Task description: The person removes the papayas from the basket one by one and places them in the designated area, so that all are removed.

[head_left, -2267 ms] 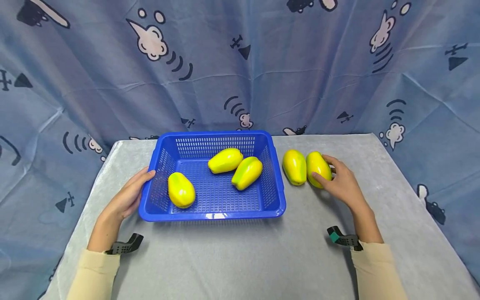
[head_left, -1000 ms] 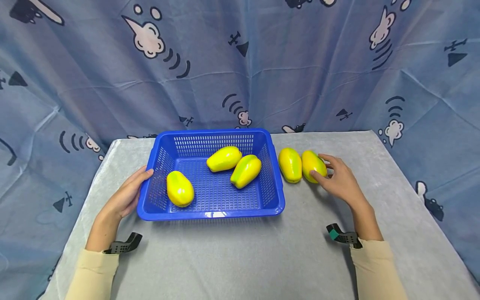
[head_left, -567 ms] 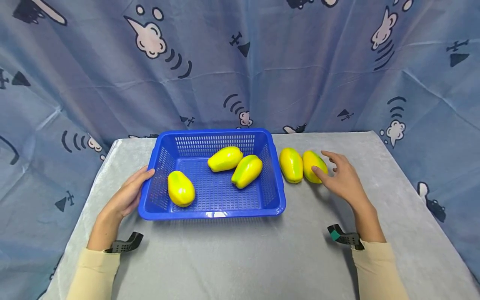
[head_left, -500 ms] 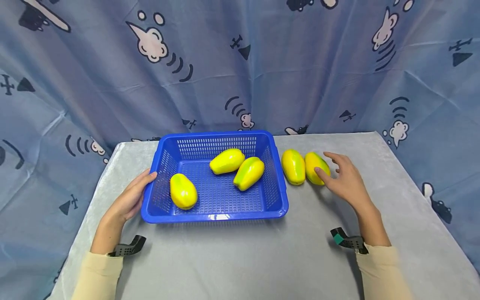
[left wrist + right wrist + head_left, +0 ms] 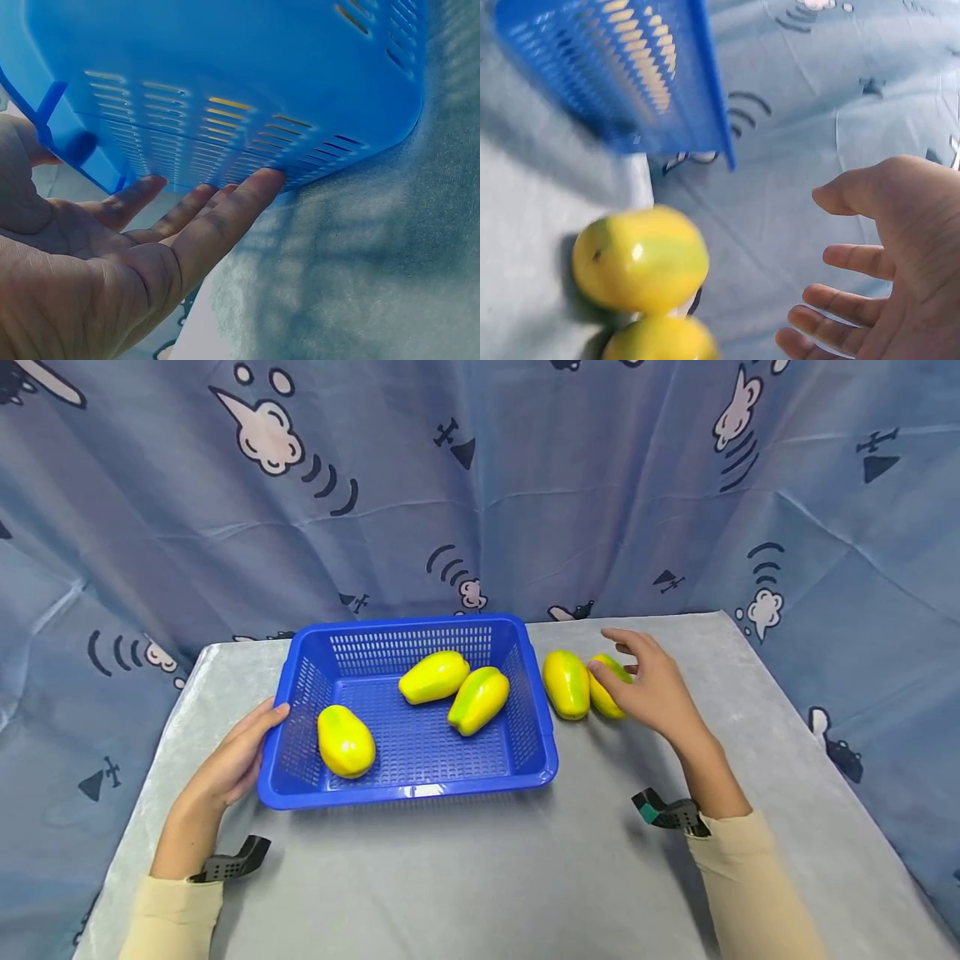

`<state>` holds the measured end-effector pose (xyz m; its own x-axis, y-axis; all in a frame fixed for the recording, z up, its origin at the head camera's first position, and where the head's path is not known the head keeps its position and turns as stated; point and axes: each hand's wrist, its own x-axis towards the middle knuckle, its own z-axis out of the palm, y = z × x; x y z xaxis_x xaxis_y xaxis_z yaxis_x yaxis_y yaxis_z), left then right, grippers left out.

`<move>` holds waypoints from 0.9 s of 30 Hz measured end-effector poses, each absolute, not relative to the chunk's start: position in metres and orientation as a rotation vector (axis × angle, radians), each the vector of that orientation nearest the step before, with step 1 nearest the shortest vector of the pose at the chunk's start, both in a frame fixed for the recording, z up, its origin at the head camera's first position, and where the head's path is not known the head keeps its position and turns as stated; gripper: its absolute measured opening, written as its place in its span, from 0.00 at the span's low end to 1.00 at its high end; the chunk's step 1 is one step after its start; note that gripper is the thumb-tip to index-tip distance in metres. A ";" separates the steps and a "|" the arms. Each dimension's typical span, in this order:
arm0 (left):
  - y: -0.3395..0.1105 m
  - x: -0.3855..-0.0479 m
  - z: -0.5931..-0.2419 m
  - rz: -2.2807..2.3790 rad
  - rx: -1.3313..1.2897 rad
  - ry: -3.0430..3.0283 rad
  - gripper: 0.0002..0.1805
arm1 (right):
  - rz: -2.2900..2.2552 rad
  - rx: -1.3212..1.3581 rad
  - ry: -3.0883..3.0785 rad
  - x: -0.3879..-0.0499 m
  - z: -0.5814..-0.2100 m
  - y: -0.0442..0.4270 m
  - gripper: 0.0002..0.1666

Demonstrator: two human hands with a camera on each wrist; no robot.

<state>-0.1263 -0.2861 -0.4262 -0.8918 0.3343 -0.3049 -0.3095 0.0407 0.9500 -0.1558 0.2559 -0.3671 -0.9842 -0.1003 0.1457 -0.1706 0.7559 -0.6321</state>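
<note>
Behind everything, a blue cloth curtain printed with cartoon shapes (image 5: 562,510); before me, a table under pale grey fabric (image 5: 450,877). On it sits a blue rectangular basket of slotted plastic (image 5: 408,743). My left hand (image 5: 232,760) steadies its left end: thumb over the rim, fingers fairly straight against the outer wall, not wrapped round. Light pressure seems enough; a hard push could slide the basket.

My right hand (image 5: 648,689) is empty, fingers loosely spread. Overhead it overlaps the outermost fruit; the right wrist view shows a gap. Good practice, I judge: lift the thumb high so it doesn't roll that fruit into its neighbour. Any grip belongs across the broad belly, even on both flanks, since the skin looks slick and the shape tapers.

Fruit count, five, all papaya-shaped, yellow with green streaks. Right of the basket, side by side, seemingly touching: a plump glossy yellow-green fruit (image 5: 567,685) and a matching glossy yellow-green fruit (image 5: 602,700), partly under my thumb. Inside: a yellow pear-like fruit (image 5: 347,743) at left, a yellow oblong fruit (image 5: 435,677) towards the back, a green-striped yellow fruit (image 5: 478,702) just beside it. Smallest detail: bright glints on the skins
</note>
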 end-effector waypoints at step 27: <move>-0.286 -0.126 -0.424 1.905 -0.004 1.884 0.43 | 0.815 0.474 -3.083 -0.174 -0.313 0.176 0.34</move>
